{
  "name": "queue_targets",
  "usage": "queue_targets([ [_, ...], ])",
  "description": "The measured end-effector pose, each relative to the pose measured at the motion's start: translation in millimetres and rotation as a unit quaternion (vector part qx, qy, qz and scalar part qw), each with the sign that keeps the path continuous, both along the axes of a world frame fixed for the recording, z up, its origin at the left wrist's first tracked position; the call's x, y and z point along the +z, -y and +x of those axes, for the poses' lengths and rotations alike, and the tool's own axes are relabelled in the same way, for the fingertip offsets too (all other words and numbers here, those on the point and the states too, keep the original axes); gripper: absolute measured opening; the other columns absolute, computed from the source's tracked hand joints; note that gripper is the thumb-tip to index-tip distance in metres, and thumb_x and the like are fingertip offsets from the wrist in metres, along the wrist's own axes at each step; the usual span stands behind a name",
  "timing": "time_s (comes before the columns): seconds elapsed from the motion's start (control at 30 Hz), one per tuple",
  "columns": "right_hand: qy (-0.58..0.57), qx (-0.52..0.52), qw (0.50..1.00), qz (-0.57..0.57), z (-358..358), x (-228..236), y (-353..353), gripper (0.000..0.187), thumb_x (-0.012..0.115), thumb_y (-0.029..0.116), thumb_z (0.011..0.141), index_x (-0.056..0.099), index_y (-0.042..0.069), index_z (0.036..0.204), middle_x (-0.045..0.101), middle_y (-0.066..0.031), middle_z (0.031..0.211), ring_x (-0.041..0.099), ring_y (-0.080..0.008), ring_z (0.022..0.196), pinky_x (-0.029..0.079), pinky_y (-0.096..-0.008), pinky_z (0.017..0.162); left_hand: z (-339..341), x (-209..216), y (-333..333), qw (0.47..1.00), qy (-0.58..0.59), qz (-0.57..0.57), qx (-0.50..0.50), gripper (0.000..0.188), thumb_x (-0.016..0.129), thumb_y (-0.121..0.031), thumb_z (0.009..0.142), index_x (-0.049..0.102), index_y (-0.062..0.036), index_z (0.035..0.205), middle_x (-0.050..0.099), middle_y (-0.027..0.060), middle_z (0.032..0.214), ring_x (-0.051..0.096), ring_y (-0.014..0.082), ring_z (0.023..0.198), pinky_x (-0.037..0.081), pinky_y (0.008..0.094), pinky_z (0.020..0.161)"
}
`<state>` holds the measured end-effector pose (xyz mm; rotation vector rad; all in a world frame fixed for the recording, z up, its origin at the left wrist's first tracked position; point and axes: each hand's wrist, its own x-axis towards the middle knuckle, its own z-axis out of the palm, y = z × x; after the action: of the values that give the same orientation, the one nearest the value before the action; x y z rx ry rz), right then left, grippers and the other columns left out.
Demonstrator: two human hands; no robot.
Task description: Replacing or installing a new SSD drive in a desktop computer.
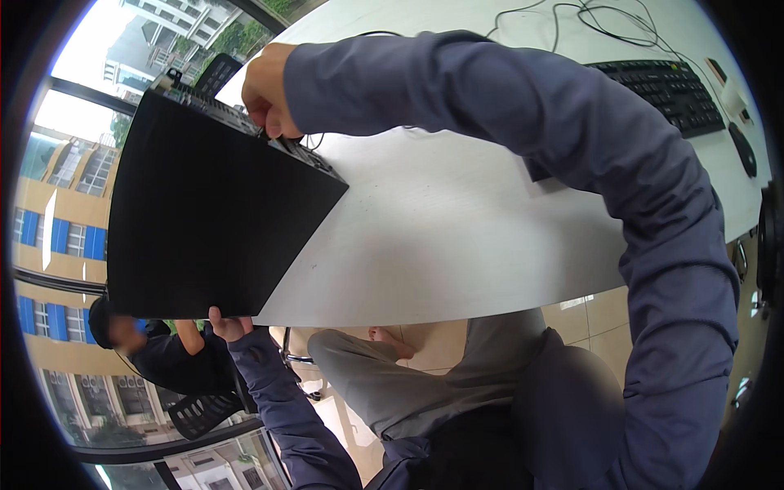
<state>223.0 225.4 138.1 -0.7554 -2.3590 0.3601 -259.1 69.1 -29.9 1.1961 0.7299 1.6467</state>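
Observation:
A black computer case (pixel 204 212) stands on the left of the white table (pixel 425 237), its smooth side panel facing me. Along its far edge runs a metal back panel (pixel 196 102) with ports. My right hand (pixel 269 90) reaches across to that panel, fingers closed and pinched against it. What they hold is hidden behind the fingers; a thin dark cable (pixel 317 142) shows just beside them. At the case's near edge, my left hand (pixel 231 326) grips it, thumb on the edge and the other fingers partly hidden.
A black keyboard (pixel 661 94), a black mouse (pixel 741 149) and loose black cables (pixel 621 28) lie at the far right. Part of a dark flat object (pixel 541 171) shows under my right arm. Beyond the case on the left sits another person (pixel 180 355), near a black chair (pixel 204 415).

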Motion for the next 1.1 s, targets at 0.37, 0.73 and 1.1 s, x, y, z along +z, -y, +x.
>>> queue_targets([
  [0.37, -0.047, 0.002, 0.999, 0.012, 4.6, -19.1, -17.2, 0.012, 0.076, 0.003, 0.080, 0.077, 0.003, 0.091, 0.078, -0.0099, 0.087, 0.076, -0.0231, 0.085, 0.059, -0.0339, 0.077, 1.4, -10.5, -3.7, 0.993, 0.034, 0.022, -0.110, 0.064, 0.067, -0.027, 0.093, 0.049, -0.0043, 0.149, 0.060, 0.0133, 0.144, 0.061, 0.0327, 0.128, 0.049, 0.0488, 0.110],
  [0.73, -0.071, -0.123, 0.990, 0.014, 104.2, -20.8, -27.6, 0.026, 0.075, -0.007, 0.084, 0.077, 0.005, 0.106, 0.069, -0.0074, 0.084, 0.064, -0.0163, 0.077, 0.055, -0.0320, 0.079, 28.4, -7.7, -1.9, 0.995, -0.003, 0.025, 0.095, 0.091, 0.076, -0.019, 0.080, 0.032, -0.0006, 0.156, 0.050, 0.0175, 0.146, 0.055, 0.0318, 0.130, 0.045, 0.0427, 0.111],
  [1.1, 0.060, -0.011, 0.998, -0.033, 4.8, 10.0, -16.1, 0.036, 0.085, 0.017, 0.083, 0.077, 0.005, 0.116, 0.079, -0.0093, 0.096, 0.069, -0.0184, 0.078, 0.054, -0.0306, 0.075, 35.1, -1.3, -3.1, 0.993, -0.010, 0.008, 0.116, 0.096, 0.079, -0.022, 0.078, 0.030, -0.0005, 0.158, 0.045, 0.0175, 0.151, 0.047, 0.0331, 0.138, 0.036, 0.0445, 0.118],
])
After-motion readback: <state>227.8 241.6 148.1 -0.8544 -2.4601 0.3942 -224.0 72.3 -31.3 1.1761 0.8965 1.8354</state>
